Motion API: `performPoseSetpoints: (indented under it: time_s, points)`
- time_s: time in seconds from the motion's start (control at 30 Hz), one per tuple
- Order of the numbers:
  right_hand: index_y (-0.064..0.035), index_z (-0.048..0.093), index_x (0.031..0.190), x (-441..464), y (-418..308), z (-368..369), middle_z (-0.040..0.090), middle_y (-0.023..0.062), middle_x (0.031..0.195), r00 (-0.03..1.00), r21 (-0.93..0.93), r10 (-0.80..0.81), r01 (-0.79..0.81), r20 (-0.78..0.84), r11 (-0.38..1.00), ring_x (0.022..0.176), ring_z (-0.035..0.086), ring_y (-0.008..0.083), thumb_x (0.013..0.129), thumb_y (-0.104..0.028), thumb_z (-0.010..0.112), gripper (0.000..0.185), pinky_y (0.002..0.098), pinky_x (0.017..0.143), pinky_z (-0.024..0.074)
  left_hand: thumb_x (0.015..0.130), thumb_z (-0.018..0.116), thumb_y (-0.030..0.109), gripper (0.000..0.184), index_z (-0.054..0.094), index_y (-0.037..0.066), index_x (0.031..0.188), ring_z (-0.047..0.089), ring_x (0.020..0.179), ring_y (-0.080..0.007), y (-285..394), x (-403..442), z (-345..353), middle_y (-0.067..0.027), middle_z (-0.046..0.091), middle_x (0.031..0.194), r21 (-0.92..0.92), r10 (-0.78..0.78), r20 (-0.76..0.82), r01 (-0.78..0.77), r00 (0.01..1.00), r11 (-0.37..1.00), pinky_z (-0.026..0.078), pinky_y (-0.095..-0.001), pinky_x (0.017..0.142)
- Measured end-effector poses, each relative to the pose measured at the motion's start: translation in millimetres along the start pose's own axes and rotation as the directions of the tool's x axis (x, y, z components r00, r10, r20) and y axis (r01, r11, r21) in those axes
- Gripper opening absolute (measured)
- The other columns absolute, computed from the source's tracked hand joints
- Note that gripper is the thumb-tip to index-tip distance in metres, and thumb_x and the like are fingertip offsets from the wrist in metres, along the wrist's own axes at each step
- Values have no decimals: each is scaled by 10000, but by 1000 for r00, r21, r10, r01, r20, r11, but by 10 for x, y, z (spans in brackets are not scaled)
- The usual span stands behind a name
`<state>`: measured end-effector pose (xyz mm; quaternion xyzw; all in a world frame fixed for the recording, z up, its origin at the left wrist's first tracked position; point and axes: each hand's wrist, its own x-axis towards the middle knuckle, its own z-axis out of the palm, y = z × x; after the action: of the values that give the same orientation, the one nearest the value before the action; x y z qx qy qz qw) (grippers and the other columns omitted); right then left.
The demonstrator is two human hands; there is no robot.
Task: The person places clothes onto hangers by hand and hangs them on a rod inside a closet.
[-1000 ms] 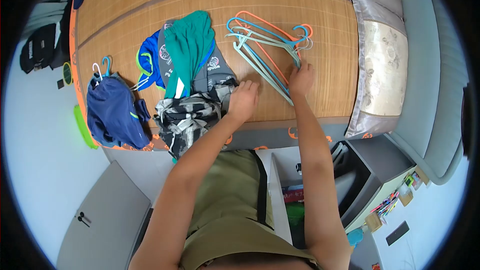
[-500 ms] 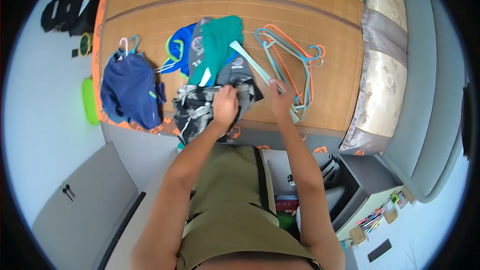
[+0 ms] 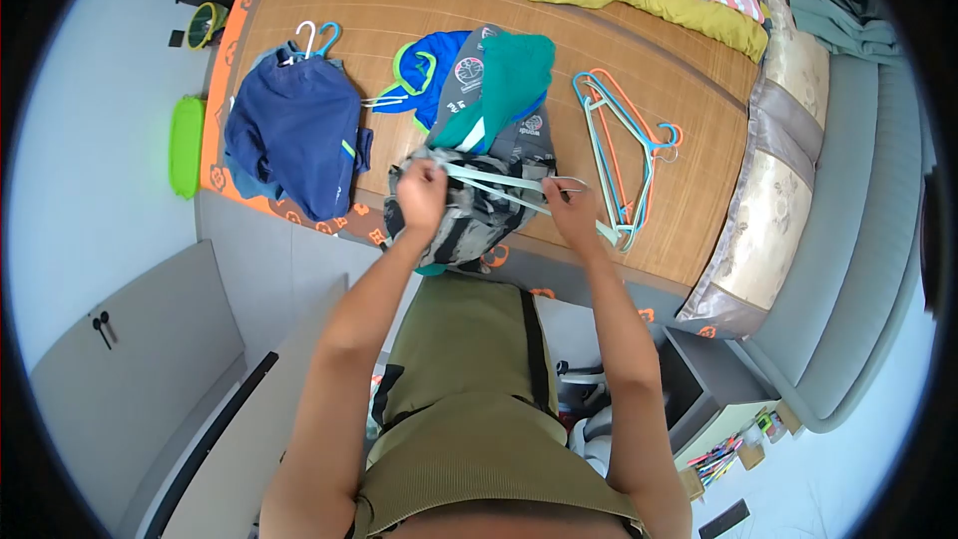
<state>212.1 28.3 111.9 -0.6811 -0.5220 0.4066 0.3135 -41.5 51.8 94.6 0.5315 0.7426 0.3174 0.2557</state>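
L hand: L hand (image 3: 422, 195) is closing its grip on the bunched upper edge of a black, grey & white camo-print fabric garment (image 3: 469, 225); can't tell if it's also pinching the hanger.
R hand: R hand (image 3: 574, 215) is gripping, fingers closed, a pale-green plastic hanger (image 3: 499, 176) near its hook end.
Hanger: now spanning btwn both hands, over the camo cloth; ½ sec ago its far end was pointing up toward the teal fabric garment (image 3: 519, 75).
Meaning: hanger & camo cloth now being handled together, not apart. Can't tell if any hanger end is sitting inside cloth.
Camo cloth: lying at near edge of bed w/ tan woven mat (image 3: 694, 200), just below teal pc.
Spare hangers: blue, orange & pale-green plastic hangers (image 3: 656, 146) are lying overlapped, R of R hand.
Far L: navy fabric garment (image 3: 299, 130) is lying flat, hooks showing above.
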Motion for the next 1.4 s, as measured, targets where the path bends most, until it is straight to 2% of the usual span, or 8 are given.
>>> performPoseSetpoints:
  time_s: [0.23,0.3,0.4,0.53,0.7,0.9,1.13,1.4]
  points:
    - [-29,707,931,-62,-561,576,662,87,683,989,258,-140,125,40,958,601,575,121,912,-285,592,281,302,553,437,737,653,40,112,586,27,826,562,651,-294,848,-596,-289,-115,542,717,-298,164,241,-88,957,950,455,-389,619]
    - [-36,706,952,-49,-301,749,653,83,664,989,382,-140,110,53,918,600,564,110,926,-292,568,292,296,551,435,740,638,30,161,588,20,893,580,772,-274,963,-528,-552,-106,567,792,-92,507,169,-498,845,862,451,-377,712]
    - [0,684,849,-101,-630,637,634,70,650,993,350,-34,-9,117,937,603,552,107,934,-275,555,315,300,550,433,729,633,79,259,566,33,974,563,834,-322,1184,-386,-895,-127,575,856,83,685,-32,-681,728,727,424,-421,745]
    - [-14,628,1011,-243,-1309,613,631,51,754,973,450,-56,-52,223,891,703,557,107,931,-311,581,311,284,631,444,782,634,179,339,573,43,1086,593,866,-352,919,-313,-908,-169,608,902,170,500,403,-599,767,782,448,-460,714]
    - [-43,552,1167,-24,-1382,338,646,63,959,946,688,-135,-113,295,717,855,585,113,916,-289,614,356,234,795,450,785,700,324,313,639,67,953,622,747,-326,856,-77,-1098,-126,639,794,143,546,120,-559,829,817,482,-433,628]
    - [-31,604,1097,170,-719,329,644,98,953,879,37,47,-74,475,997,876,618,193,734,-229,780,450,338,774,500,748,701,200,155,677,52,784,633,704,-294,824,-81,-1304,-93,647,739,11,645,146,-653,750,757,497,-401,608]
    - [-70,697,976,101,-886,588,672,181,1018,827,-652,290,116,481,749,971,635,353,704,-395,740,426,437,822,507,766,623,123,108,640,36,827,631,735,-313,839,-126,-1554,-101,659,812,-64,697,191,-699,692,712,498,-412,659]
    - [-78,588,974,407,-678,152,623,-8,839,854,58,141,-195,501,979,705,600,120,820,-156,679,196,251,604,497,967,397,136,237,572,-21,993,610,802,-384,507,111,-1779,-208,624,873,-57,397,0,-396,918,916,463,-422,731]
